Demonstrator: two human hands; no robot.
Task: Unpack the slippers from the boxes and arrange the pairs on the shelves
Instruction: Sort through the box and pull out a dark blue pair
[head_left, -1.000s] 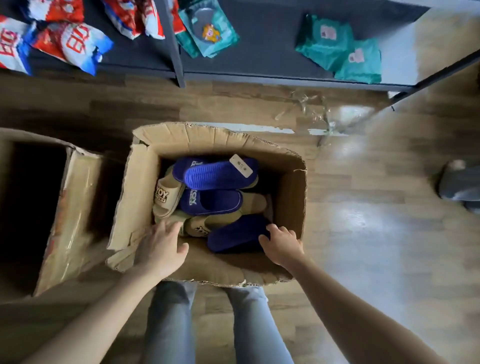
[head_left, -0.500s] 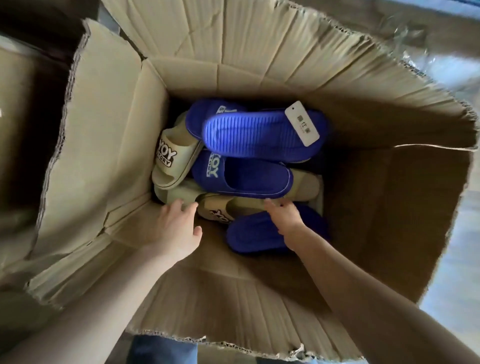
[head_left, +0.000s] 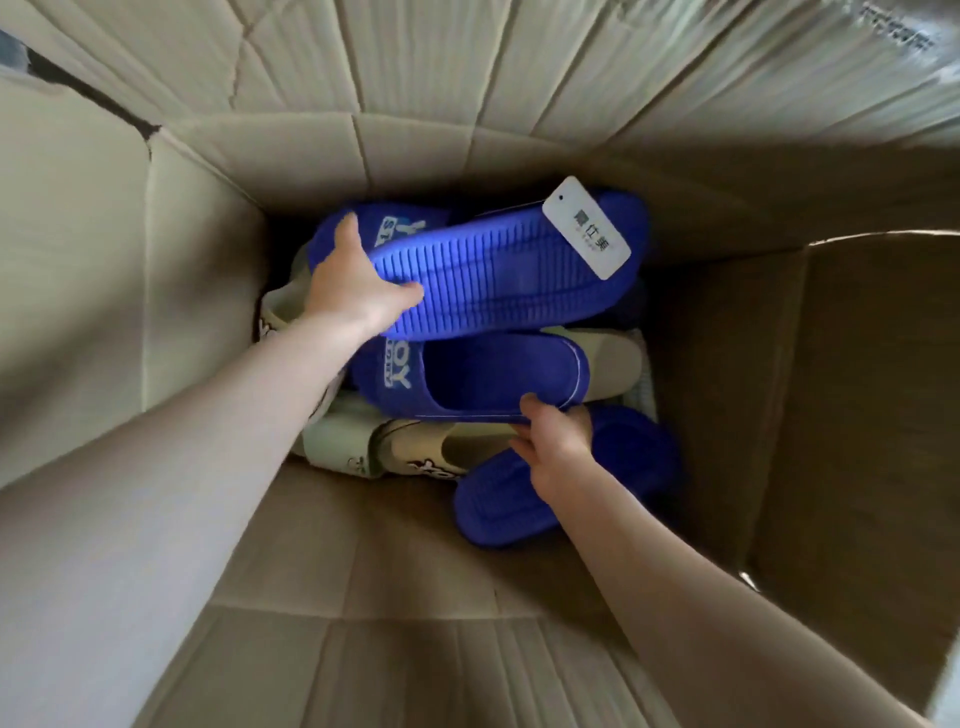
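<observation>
I look straight down into a deep cardboard box (head_left: 197, 291) holding several slippers. My left hand (head_left: 353, 286) grips the toe end of a blue slipper (head_left: 498, 280) lying sole-up, with a white tag (head_left: 587, 234) on its heel. My right hand (head_left: 556, 441) holds the near edge of a second blue slipper (head_left: 483, 379) that lies upright just below the first. A third blue slipper (head_left: 519, 499) lies sole-up under my right wrist. Beige slippers (head_left: 415, 452) with dark lettering sit beneath and to the left, partly hidden.
The box walls rise on all sides and fill the view. A brown flap (head_left: 857, 389) stands on the right. The shelves are out of sight.
Both hands reached deeper into the box. My left hand moved up from the beige slippers onto the top blue slipper. My right hand took hold of the middle blue slipper's edge.
</observation>
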